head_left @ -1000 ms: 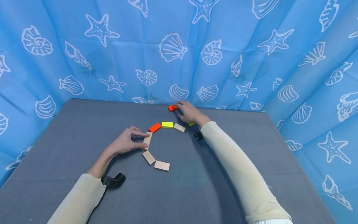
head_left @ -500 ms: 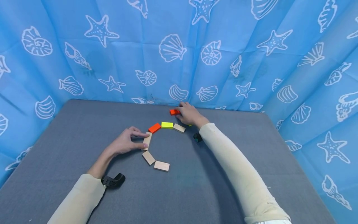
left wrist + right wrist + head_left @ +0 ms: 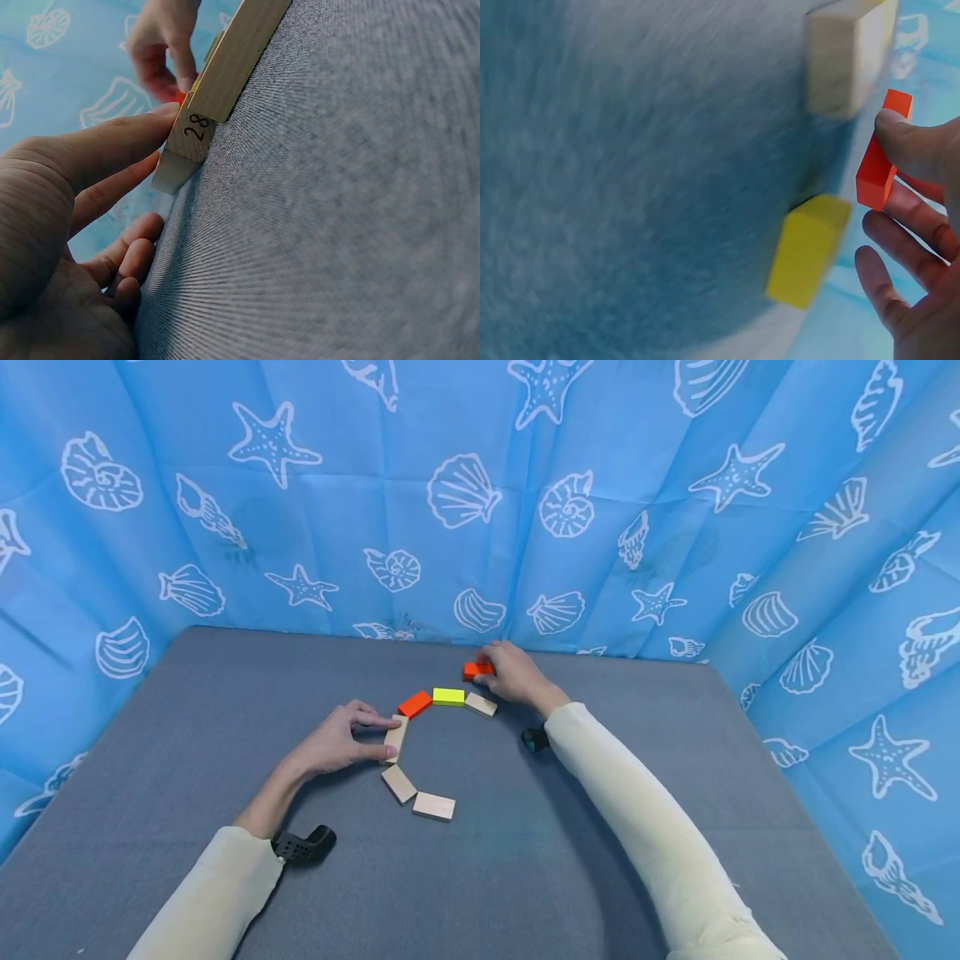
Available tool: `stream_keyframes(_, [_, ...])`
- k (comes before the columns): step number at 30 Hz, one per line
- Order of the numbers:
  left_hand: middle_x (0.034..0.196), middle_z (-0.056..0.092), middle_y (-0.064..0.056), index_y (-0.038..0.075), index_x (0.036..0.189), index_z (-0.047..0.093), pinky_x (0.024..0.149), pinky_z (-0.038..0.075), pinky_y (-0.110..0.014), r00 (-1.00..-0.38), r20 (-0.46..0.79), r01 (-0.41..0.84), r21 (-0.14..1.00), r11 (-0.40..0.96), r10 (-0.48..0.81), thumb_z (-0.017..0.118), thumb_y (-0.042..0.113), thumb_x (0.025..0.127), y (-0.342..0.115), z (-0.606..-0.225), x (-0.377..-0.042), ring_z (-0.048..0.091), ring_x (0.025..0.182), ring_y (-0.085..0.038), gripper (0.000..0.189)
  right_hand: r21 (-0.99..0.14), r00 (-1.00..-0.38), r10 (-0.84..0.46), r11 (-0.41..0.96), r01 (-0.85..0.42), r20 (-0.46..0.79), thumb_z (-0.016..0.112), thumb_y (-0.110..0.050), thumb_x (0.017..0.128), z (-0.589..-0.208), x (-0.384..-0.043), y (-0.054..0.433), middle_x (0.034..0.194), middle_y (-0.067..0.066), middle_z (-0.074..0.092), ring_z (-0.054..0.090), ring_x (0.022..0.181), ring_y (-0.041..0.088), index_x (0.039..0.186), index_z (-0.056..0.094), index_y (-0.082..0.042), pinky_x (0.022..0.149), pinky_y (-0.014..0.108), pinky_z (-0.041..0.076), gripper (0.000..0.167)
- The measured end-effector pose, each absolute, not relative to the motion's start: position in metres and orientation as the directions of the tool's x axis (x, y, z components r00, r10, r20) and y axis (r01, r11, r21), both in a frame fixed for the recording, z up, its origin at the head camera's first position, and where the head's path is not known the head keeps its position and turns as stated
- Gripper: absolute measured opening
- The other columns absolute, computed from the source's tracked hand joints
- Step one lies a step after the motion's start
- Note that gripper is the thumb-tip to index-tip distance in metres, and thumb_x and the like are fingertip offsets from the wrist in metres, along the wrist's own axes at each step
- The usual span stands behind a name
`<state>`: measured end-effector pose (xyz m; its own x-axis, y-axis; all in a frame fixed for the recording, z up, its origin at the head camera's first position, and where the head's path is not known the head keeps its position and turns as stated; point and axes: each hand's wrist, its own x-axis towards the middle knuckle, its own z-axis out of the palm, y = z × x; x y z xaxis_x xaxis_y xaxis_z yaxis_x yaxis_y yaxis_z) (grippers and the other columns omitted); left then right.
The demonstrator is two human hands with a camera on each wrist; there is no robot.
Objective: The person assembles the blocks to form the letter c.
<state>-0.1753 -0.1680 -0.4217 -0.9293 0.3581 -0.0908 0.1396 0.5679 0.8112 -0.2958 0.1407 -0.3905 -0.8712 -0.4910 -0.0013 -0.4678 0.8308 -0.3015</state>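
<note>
Between the thumb and fingers of my right hand (image 3: 517, 672) is a red block (image 3: 476, 671), pinched behind the curved row; the right wrist view shows this red block (image 3: 874, 171) held by the thumb and fingers. A yellow block (image 3: 808, 251) stands below it there, hidden by the hand in the head view. My left hand (image 3: 333, 742) pinches a wooden block (image 3: 397, 740) at the row's left side, index finger near its far end and thumb near its close end. "28" shows on a wooden block (image 3: 196, 135) by the thumb in the left wrist view.
The row curves on through another red block (image 3: 416, 704), a yellow block (image 3: 448, 697) and a wooden block (image 3: 481, 704) at the back. Two wooden blocks, one angled (image 3: 399, 783), one nearer (image 3: 434, 805), form its near end. A blue shell-print curtain (image 3: 465, 489) borders the grey table (image 3: 480, 893).
My right hand has brought the red block to the right and slightly nearer, toward the back of the row. The left hand and the row have stayed put.
</note>
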Motion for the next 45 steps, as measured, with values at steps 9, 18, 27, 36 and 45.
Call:
stream_keyframes(9, [0.130, 0.051, -0.019, 0.014, 0.129, 0.072, 0.094, 0.040, -0.057, -0.929, -0.095, 0.134, 0.815, 0.563, 0.358, 0.086, 0.033, 0.083, -0.168, -0.422, -0.176, 0.047, 0.119, -0.039, 0.052, -0.410, -0.817, -0.575, 0.736, -0.539, 0.042, 0.070, -0.022, 0.099, -0.374, -0.266, 0.141, 0.102, 0.008, 0.049, 0.044, 0.085, 0.024, 0.140, 0.062, -0.011, 0.071, 0.036, 0.036, 0.044])
stream_keyframes(18, [0.131, 0.051, -0.019, 0.015, 0.130, 0.072, 0.094, 0.039, -0.057, -0.932, -0.115, 0.114, 0.808, 0.578, 0.344, 0.086, 0.034, 0.083, -0.167, -0.421, -0.176, 0.047, 0.119, -0.039, 0.053, -0.485, -0.756, -0.655, 0.668, -0.565, -0.022, 0.071, -0.019, 0.097, -0.365, -0.223, 0.141, 0.104, 0.004, 0.047, 0.050, 0.090, 0.024, 0.138, 0.064, -0.016, 0.073, 0.034, 0.042, 0.041])
stream_keyframes(27, [0.131, 0.050, -0.019, 0.014, 0.131, 0.071, 0.094, 0.039, -0.057, -0.932, -0.111, 0.121, 0.804, 0.582, 0.346, 0.085, 0.035, 0.084, -0.166, -0.421, -0.175, 0.046, 0.119, -0.039, 0.053, -0.460, -0.645, -0.757, 0.611, -0.644, -0.104, 0.072, -0.020, 0.096, -0.366, -0.188, 0.144, 0.111, 0.000, 0.050, 0.050, 0.099, 0.016, 0.133, 0.066, -0.015, 0.085, 0.034, 0.046, 0.037])
stream_keyframes(36, [0.131, 0.051, -0.019, 0.015, 0.131, 0.071, 0.094, 0.039, -0.057, -0.932, -0.104, 0.126, 0.807, 0.577, 0.349, 0.085, 0.036, 0.083, -0.167, -0.422, -0.175, 0.046, 0.118, -0.038, 0.053, -0.462, -0.588, -0.786, 0.599, -0.654, -0.188, 0.072, -0.021, 0.097, -0.379, -0.173, 0.146, 0.111, -0.004, 0.050, 0.051, 0.098, 0.013, 0.133, 0.065, -0.018, 0.085, 0.030, 0.046, 0.037])
stream_keyframes(45, [0.130, 0.051, -0.019, 0.014, 0.130, 0.071, 0.094, 0.039, -0.057, -0.932, -0.097, 0.135, 0.801, 0.583, 0.349, 0.085, 0.036, 0.084, -0.168, -0.423, -0.175, 0.046, 0.118, -0.038, 0.053, -0.488, -0.539, -0.824, 0.548, -0.679, -0.176, 0.071, -0.020, 0.096, -0.388, -0.166, 0.148, 0.109, -0.004, 0.051, 0.049, 0.099, 0.012, 0.132, 0.065, -0.019, 0.085, 0.030, 0.045, 0.037])
